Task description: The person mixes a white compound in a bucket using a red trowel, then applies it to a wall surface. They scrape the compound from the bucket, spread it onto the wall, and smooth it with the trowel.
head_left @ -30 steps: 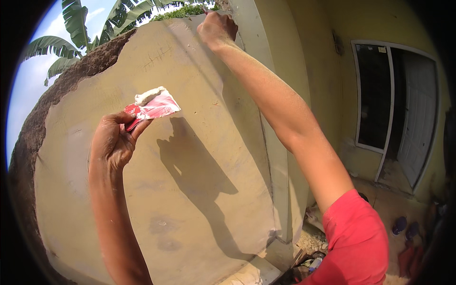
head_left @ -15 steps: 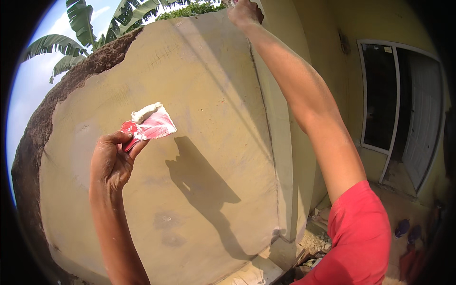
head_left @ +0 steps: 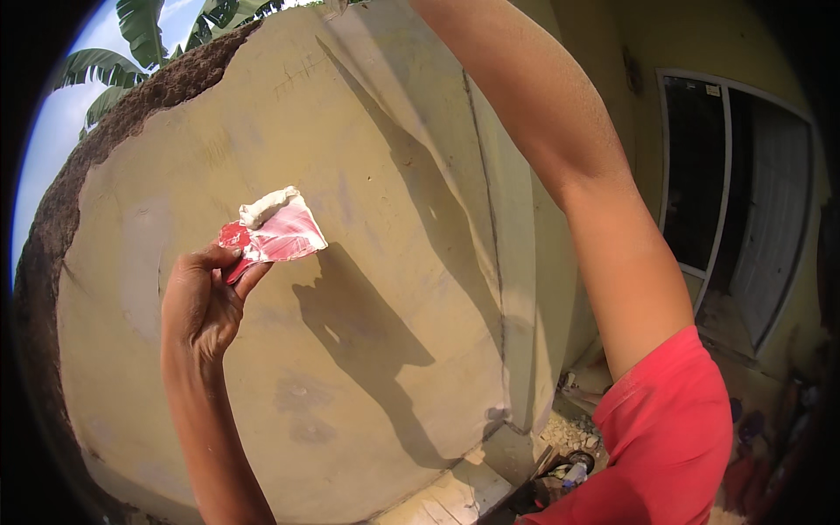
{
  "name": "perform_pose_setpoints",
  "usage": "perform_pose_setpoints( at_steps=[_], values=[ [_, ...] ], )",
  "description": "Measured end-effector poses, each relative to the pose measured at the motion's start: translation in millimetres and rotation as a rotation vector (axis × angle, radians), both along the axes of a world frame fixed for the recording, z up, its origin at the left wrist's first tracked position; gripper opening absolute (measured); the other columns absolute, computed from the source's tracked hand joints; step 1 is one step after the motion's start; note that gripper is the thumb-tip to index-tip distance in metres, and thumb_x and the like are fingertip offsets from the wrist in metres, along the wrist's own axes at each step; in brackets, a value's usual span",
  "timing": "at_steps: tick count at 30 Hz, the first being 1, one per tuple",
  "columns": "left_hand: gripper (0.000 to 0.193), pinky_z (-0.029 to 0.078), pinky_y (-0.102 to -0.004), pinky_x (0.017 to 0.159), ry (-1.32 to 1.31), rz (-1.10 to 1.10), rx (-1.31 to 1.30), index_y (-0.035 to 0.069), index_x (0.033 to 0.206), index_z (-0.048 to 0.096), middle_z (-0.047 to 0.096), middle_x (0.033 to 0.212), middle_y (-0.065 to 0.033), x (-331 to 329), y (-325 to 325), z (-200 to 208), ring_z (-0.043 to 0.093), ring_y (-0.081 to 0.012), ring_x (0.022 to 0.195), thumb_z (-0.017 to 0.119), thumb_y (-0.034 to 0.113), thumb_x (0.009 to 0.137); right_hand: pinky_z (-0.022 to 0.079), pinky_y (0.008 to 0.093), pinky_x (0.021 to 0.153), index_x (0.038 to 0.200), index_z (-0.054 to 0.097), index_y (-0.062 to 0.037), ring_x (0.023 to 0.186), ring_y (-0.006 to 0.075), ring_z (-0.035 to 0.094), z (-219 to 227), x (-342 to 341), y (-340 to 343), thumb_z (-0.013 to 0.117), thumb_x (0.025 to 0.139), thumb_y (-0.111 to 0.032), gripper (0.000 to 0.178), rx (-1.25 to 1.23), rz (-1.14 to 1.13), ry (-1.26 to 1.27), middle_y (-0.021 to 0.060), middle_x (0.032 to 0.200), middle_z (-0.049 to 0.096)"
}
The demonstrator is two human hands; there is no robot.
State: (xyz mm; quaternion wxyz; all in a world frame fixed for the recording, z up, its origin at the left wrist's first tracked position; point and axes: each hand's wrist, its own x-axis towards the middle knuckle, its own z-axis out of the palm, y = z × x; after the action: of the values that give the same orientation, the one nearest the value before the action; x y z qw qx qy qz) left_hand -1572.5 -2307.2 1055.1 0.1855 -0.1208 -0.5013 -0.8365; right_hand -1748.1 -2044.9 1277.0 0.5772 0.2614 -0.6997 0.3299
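My left hand point(head_left: 206, 306) grips a red plastic putty knife point(head_left: 289, 234) by its handle, thumb on top and fingers beneath. White paste smears the flat blade, and a thick roll of white putty point(head_left: 266, 207) lies along its upper edge. Behind it stands a yellowish plastered wall point(head_left: 236, 376) with paler patches; the knife is held in front of it, its shadow falling on the surface. My right arm point(head_left: 560, 131) stretches up past the upper edge by the wall's corner, so that hand and whatever it holds are out of sight.
A rough broken edge point(head_left: 166, 105) runs along the wall's left and top, with banana leaves point(head_left: 140, 35) beyond. Rubble point(head_left: 573, 433) and a low ledge point(head_left: 446, 494) lie at the wall's foot. On the right are a dark window point(head_left: 696, 166) and a pale door point(head_left: 766, 227).
My right arm has risen and shifted left, taking its hand out of the upper edge; its shadow now stretches down the wall. The left hand holds the putty knife almost unmoved. The view has shifted slightly.
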Motion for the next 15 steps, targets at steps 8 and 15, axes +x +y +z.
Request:
perform_pose_setpoints(
  at_steps=[8, 15],
  values=[
    [0.031, 0.066, -0.0450, 0.094, -0.097, -0.011, 0.039, -0.022, 0.117, 0.050, 0.062, 0.116, -0.0259, -37, -30, 27, 0.073, -0.0344, 0.103, 0.044, -0.005, 0.091, 0.059, 0.0389, 0.071, 0.096, 0.074, -0.0021, 0.070, 0.0219, 0.070, -31, -72, 61, 0.062, 0.097, -0.021, 0.022, -0.248, 0.381, -0.312, 0.0140, 0.080, 0.072],
    [0.039, 0.068, -0.0429, 0.089, -0.103, -0.136, 0.122, -0.018, 0.127, 0.052, 0.068, 0.117, -0.0251, -68, -50, 8, 0.075, -0.0326, 0.098, 0.046, -0.006, 0.090, 0.056, 0.0409, 0.082, 0.124, 0.072, -0.0063, 0.109, 0.0297, 0.068, -185, -99, -31, 0.068, 0.082, -0.004, 0.041, 0.235, -0.130, 0.403, 0.0100, 0.123, 0.074]
  ],
)
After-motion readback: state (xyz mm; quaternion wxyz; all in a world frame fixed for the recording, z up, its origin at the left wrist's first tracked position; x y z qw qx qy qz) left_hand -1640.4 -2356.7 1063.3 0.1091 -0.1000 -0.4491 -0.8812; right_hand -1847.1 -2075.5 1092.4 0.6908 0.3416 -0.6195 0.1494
